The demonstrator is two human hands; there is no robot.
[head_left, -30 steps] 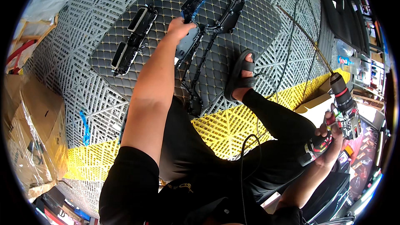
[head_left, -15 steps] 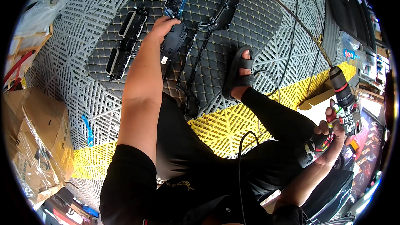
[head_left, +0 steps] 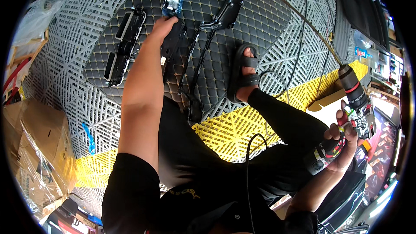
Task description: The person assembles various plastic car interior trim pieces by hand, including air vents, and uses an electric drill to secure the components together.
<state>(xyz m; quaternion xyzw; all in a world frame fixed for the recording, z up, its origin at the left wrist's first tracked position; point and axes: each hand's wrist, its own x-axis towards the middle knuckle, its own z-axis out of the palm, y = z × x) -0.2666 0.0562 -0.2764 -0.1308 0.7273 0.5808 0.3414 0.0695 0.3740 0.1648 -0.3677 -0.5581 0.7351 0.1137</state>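
My left hand (head_left: 164,27) is closed around the edge of a flat black plastic panel (head_left: 173,37), held over the quilted black mat (head_left: 268,0). Beyond my fingers, the far end of the panel carries a glossy piece (head_left: 173,1) with blue film at its edges. My fingers' undersides are hidden. At the right, my right hand (head_left: 344,149) grips the handle of a cordless drill (head_left: 356,91). A long thin bit (head_left: 313,24) runs from its chuck toward the upper left, above the mat's right side.
A black twin-vent trim piece (head_left: 125,45) lies left of my left hand, a long black frame (head_left: 208,39) to its right. My sandalled foot (head_left: 247,71) rests on the mat's edge. A cardboard box (head_left: 41,151) stands at left. Black cables (head_left: 303,30) cross the grating floor.
The panel in my left hand has tilted, and its glossy end now reflects bright light. The whole view has shifted slightly. My right hand keeps its grip on the drill.
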